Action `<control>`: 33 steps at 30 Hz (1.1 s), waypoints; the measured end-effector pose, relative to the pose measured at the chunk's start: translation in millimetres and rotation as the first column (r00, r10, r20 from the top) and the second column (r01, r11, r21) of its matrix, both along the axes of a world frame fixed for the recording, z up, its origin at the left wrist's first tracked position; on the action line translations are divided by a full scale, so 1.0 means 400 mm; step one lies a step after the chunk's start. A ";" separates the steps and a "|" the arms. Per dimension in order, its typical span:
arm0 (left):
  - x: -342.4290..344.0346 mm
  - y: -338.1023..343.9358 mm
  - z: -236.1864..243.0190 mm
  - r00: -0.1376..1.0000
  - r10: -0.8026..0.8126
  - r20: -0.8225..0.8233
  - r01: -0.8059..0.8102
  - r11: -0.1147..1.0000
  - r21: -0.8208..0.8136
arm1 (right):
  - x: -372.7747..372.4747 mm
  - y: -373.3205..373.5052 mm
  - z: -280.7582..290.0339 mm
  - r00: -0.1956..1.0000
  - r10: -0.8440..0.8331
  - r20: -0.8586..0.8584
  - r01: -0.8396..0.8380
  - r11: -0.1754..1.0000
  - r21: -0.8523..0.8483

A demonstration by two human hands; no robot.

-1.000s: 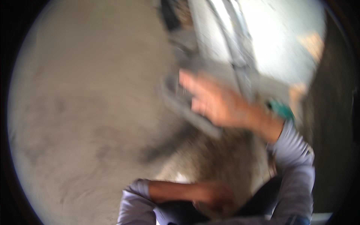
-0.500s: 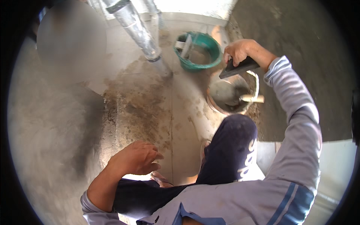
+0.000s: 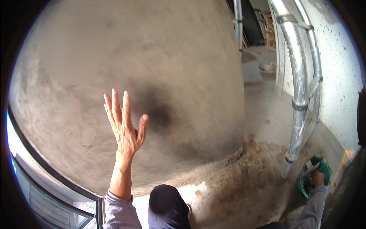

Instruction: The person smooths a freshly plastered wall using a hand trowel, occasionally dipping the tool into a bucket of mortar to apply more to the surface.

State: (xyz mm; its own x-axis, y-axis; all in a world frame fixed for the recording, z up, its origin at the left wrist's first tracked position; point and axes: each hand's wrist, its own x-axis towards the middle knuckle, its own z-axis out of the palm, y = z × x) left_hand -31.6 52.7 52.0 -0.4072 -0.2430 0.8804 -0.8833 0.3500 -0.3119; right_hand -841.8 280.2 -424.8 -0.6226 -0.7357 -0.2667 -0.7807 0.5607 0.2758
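Observation:
My left hand [image 3: 125,126] is raised with its fingers spread, flat against or just in front of a large grey plastered wall [image 3: 126,61]. A darker damp patch [image 3: 158,112] lies on the wall just right of that hand. My right hand [image 3: 316,178] reaches down at the lower right into a green basin [image 3: 325,167]. It grips a trowel [image 3: 309,166] whose blade sits inside the basin. My knee in dark trousers [image 3: 167,204] shows at the bottom centre.
Silvery metal pipes [image 3: 299,87] run down a white speckled wall [image 3: 339,68] on the right to the floor beside the basin. Brown mortar crumbs [image 3: 248,168] cover the concrete floor. A second basin [image 3: 267,69] stands far back. A dark window frame [image 3: 49,171] curves at the lower left.
My view has swung up from the floor to the wall. My left hand rose from my knee to the wall, and my right hand dropped with the trowel into the green basin.

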 end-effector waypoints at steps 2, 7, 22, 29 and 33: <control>0.025 -0.022 0.046 0.980 0.192 -0.050 -0.192 0.981 -0.004 | 0.098 -0.001 0.140 0.991 -0.050 0.123 0.064 0.992 -0.112; -0.020 -0.063 0.012 0.968 0.242 -0.062 -0.246 0.968 -0.058 | 0.261 0.074 0.285 0.988 0.031 0.150 0.036 0.906 -0.422; -0.024 -0.059 -0.170 0.888 -0.459 0.036 0.460 0.885 -0.074 | 0.366 0.005 0.760 0.991 -0.126 -0.054 0.028 0.568 -0.822; -0.162 0.066 -0.407 0.430 -0.871 -0.237 0.691 0.150 0.707 | 0.553 0.255 0.753 0.964 0.125 0.235 0.015 0.855 -0.518; -0.239 0.104 -0.435 0.449 -0.886 -0.117 0.259 0.004 0.966 | 0.668 0.270 0.438 0.742 0.201 0.640 0.028 0.944 -0.329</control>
State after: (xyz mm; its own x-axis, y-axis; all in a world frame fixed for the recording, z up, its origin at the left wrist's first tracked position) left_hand -127.3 94.2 -122.0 -0.9987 -0.0482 0.0163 -0.0388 0.9285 0.3693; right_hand -574.7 388.4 -249.6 -0.3037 -0.8895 -0.3414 -0.7481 0.4446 -0.4927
